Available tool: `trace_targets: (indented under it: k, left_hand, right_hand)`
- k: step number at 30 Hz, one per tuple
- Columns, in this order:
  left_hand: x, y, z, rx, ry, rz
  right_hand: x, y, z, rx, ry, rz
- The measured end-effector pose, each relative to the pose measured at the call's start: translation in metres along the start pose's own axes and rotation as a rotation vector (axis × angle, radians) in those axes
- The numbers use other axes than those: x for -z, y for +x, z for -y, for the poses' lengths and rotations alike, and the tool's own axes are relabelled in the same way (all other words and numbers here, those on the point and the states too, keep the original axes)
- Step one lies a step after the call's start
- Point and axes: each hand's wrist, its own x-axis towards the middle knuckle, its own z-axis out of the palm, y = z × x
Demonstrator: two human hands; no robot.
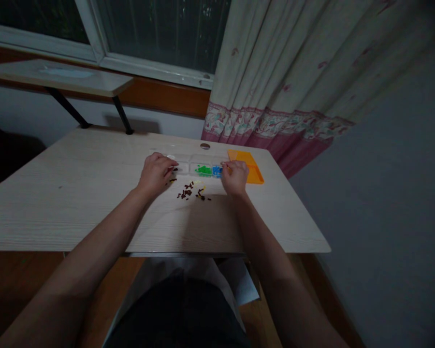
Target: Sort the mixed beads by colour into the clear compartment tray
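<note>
A clear plastic compartment box (183, 168) lies across the back part of the table. Small green pieces (204, 170) fill part of one compartment, and blue pieces (216, 171) sit in the one to its right. My left hand (155, 173) has its fingers curled around the box's left end. At the other end, my right hand (235, 176) grips the box beside the blue pieces. Loose dark brown pieces (185, 192) are scattered on the table in front of the box, with a few yellow pieces (203, 188) among them. Both hands' fingers partly hide the box's ends.
An orange tray (255, 175) lies just right of my right hand, partly covered by it. The light wooden table (94, 208) has a round cable hole (205, 146) at the back. A raised shelf (108, 84) stands at the back left; a curtain (275, 87) hangs behind.
</note>
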Motion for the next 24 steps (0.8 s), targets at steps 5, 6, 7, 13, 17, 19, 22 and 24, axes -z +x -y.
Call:
trace_targets:
  k: [5, 6, 7, 13, 17, 19, 22, 24]
  left_hand:
    - [-0.001, -0.002, -0.004, -0.125, 0.04, 0.212]
    - [-0.004, -0.003, -0.006, -0.146, 0.03, 0.23]
    - [-0.007, -0.003, -0.007, -0.165, 0.023, 0.239]
    - [-0.015, -0.005, -0.016, -0.221, -0.002, 0.301]
    - [-0.01, -0.005, -0.013, -0.194, 0.017, 0.29]
    - [-0.003, -0.004, -0.009, -0.157, 0.052, 0.251]
    - [0.011, -0.002, -0.006, -0.089, 0.111, 0.209]
    - [0.018, -0.001, -0.005, -0.058, 0.125, 0.241]
  right_hand:
    - [-0.006, -0.006, 0.027, 0.137, 0.033, 0.165]
    - [-0.007, -0.007, 0.03, 0.164, 0.038, 0.197]
    - [-0.008, -0.008, 0.032, 0.194, 0.039, 0.229]
    - [-0.015, -0.013, 0.036, 0.366, 0.033, 0.46]
    - [-0.016, -0.015, 0.04, 0.409, 0.016, 0.529]
    - [-0.016, -0.015, 0.041, 0.414, 0.015, 0.535]
    - [-0.015, -0.014, 0.041, 0.415, 0.019, 0.535]
    - [-0.014, -0.013, 0.04, 0.414, 0.017, 0.53]
